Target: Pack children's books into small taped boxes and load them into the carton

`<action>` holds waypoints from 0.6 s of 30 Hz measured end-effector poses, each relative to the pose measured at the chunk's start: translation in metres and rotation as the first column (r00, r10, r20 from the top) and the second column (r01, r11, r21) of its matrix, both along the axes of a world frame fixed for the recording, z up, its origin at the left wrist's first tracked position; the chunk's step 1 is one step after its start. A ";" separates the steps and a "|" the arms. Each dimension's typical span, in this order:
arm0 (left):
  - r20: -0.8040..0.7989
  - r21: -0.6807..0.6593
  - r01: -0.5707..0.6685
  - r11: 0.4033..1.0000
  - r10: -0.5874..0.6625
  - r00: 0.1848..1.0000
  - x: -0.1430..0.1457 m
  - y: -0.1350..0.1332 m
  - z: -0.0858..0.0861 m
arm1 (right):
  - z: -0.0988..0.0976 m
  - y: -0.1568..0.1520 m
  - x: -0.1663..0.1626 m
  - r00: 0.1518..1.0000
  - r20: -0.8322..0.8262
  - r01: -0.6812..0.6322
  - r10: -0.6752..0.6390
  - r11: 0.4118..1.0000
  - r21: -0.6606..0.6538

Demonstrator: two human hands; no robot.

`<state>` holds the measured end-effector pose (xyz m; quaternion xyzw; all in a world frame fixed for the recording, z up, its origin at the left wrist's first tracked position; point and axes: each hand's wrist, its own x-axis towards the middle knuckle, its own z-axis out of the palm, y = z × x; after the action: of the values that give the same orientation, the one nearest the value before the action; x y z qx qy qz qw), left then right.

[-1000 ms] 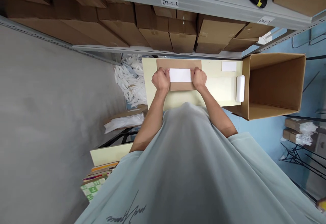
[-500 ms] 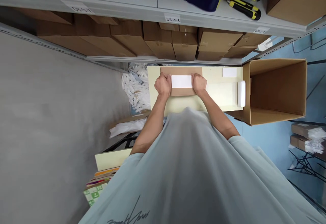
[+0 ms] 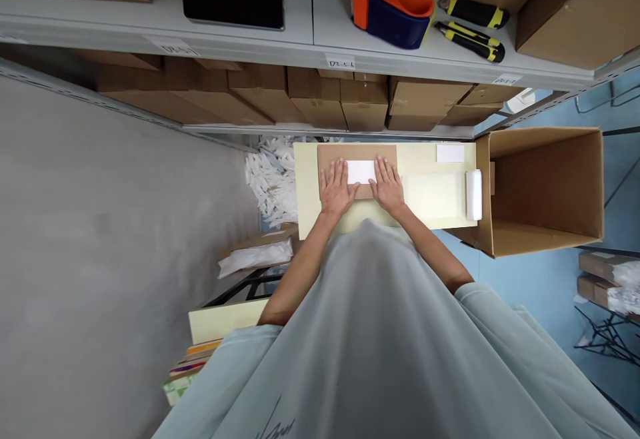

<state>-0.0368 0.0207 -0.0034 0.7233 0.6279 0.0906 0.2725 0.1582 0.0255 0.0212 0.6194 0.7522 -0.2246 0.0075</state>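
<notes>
"Where was the brown cardboard piece (image 3: 333,153)?"

"It lay on the cream board (image 3: 307,192), left of the board's middle and close to its far edge. A white slip (image 3: 361,172) lay on top of it."

"And what were the left hand (image 3: 337,189) and the right hand (image 3: 387,184) doing?"

"Both rested on the cardboard, palms down, fingers straight and slightly parted, clasping nothing. The left was toward the board's left end, its fingers at one end of the slip; the right was nearer the board's middle, its fingers at the other end."

"Was the slip stuck down?"

"I couldn't tell from above."

"What else was on the board?"

"A second white slip (image 3: 450,153) lay flat in its far right corner, and a white roll (image 3: 474,195) sat along its right end. An open carton (image 3: 485,219) stood just beside that end."

"Off the board's left end?"

"A heap of white strips (image 3: 273,182)."

"And past its far edge?"

"A row of cardboard boxes (image 3: 363,102), with a grey shelf (image 3: 320,26) above them. On that shelf, a black phone-like slab (image 3: 233,2) lay farther left than the board's left end, an orange and navy holder (image 3: 395,16) stood in line with the board's middle, and two black and yellow cutters (image 3: 473,42) lay in line with its right end."
</notes>
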 end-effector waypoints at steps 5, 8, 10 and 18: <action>-0.013 0.002 -0.024 1.000 0.024 1.000 0.006 0.008 -0.002 | -0.002 0.009 -0.007 0.999 0.024 0.026 -0.027 0.999 0.019; 0.027 -0.003 0.079 0.997 -0.079 0.996 0.015 0.011 -0.001 | -0.003 0.014 -0.013 0.999 0.004 -0.044 0.044 0.999 0.020; 0.028 -0.008 0.073 0.997 -0.073 0.997 0.016 0.014 -0.001 | -0.003 0.018 -0.015 1.000 0.016 -0.008 0.008 1.000 0.021; 0.037 0.006 0.029 1.000 -0.029 0.999 0.013 0.014 0.000 | 0.000 0.005 -0.014 0.999 0.052 -0.005 0.004 1.000 0.012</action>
<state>-0.0240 0.0342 -0.0032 0.7312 0.6121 0.1019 0.2833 0.1441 0.0305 0.0212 0.6234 0.7545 -0.2038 0.0236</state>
